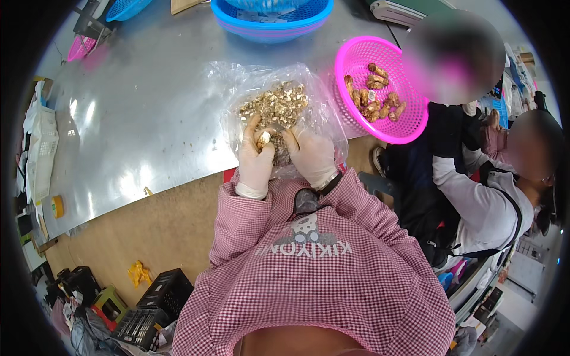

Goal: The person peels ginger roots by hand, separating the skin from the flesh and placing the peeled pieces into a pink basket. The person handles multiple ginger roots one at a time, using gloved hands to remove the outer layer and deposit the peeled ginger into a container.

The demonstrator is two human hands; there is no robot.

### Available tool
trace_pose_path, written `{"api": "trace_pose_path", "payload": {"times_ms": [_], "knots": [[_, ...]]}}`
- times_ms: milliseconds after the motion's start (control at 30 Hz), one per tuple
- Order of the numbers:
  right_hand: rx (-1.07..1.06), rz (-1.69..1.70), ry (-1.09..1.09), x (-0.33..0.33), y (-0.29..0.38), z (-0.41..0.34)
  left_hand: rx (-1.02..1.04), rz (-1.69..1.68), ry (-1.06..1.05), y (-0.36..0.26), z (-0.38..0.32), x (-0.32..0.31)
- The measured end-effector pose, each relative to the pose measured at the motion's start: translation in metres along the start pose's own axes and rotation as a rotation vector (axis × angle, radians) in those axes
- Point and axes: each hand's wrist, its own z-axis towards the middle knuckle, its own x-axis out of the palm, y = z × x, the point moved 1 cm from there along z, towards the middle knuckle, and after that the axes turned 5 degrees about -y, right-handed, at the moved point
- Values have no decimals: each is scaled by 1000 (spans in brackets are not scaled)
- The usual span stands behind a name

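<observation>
A clear plastic bag [327, 107] lies spread on the metal table, holding a heap of small brown and cream mushroom trimmings [276, 104]. Above the heap, my gloved left hand [256, 155] grips a mushroom piece [263, 139] with a pale cut face between thumb and fingers. Close to its right, my gloved right hand [311, 153] holds what looks like a small knife [277, 127], its blade pointing towards the left hand; the handle is hidden in the fingers. To the right, a pink plastic basket [412, 120] contains several brown mushrooms [373, 109] and a small white tag.
Stacked blue plastic baskets [272, 33] stand at the table's far side. A roll of yellow tape [57, 207] is near the left end of the metal table [147, 111]. Two people are at the right, one close beside the pink basket. Black crates [164, 291] stand on the floor at lower left.
</observation>
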Motion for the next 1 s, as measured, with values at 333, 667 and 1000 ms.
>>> {"api": "trace_pose_path", "payload": {"times_ms": [333,667,1000], "knots": [[-35,0,121,-6,13,3,-75,-75,66,-6,-7,-5],[-87,-21,62,-3,17,-7,-82,-148,90,-10,-6,-5],[-32,-30,96,-13,20,2,164,183,38,-18,-7,-3]]}}
